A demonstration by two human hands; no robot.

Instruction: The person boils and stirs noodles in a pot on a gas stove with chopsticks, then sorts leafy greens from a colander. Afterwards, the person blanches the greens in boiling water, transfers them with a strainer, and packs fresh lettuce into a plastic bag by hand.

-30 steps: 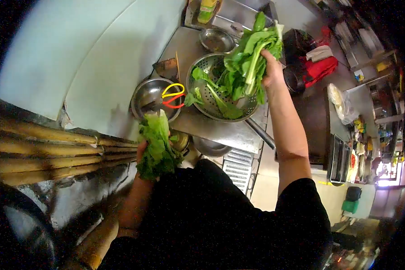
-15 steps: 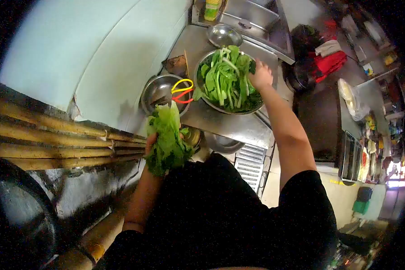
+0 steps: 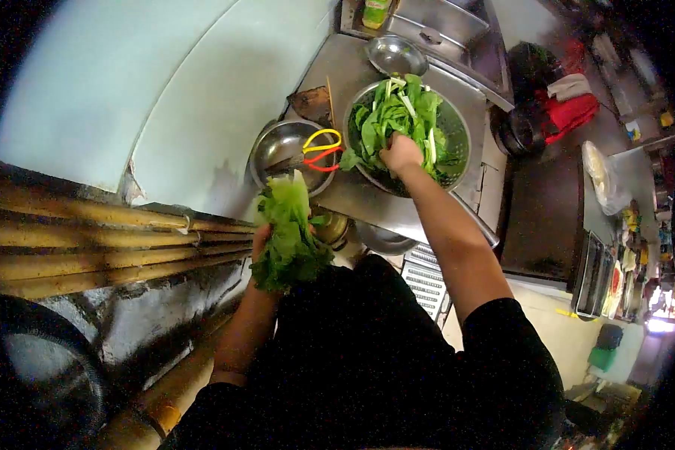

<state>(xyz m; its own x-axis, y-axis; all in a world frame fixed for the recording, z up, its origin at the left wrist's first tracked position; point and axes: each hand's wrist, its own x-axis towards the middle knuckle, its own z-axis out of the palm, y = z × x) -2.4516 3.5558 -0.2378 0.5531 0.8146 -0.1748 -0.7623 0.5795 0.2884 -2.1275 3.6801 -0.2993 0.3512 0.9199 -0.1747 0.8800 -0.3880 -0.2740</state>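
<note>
My left hand (image 3: pixel 262 244) is wrapped round a bunch of frilly lettuce (image 3: pixel 288 232), held upright near my body, its fingers partly hidden by the leaves. My right hand (image 3: pixel 402 154) reaches into a metal colander (image 3: pixel 459 135), its fingers closed among the leafy greens (image 3: pixel 397 112) that fill much of it. What those fingers grip is hidden by the leaves. A steel bowl (image 3: pixel 277 150) stands left of the colander, with scissors (image 3: pixel 324 150) with yellow and red handles resting over its rim.
Behind the colander is a small metal bowl (image 3: pixel 397 56), with a sink (image 3: pixel 442 26) and a green-yellow bottle (image 3: pixel 375 13) beyond. Yellow pipes (image 3: pixel 112 240) run along the left wall. A red cloth (image 3: pixel 570 116) lies at the right. Below the counter sits another metal bowl (image 3: pixel 386 238).
My right hand has lowered the greens into the colander, opened over their right side, then moved left and closed among them. My left hand still holds the lettuce. The whole view has shifted.
</note>
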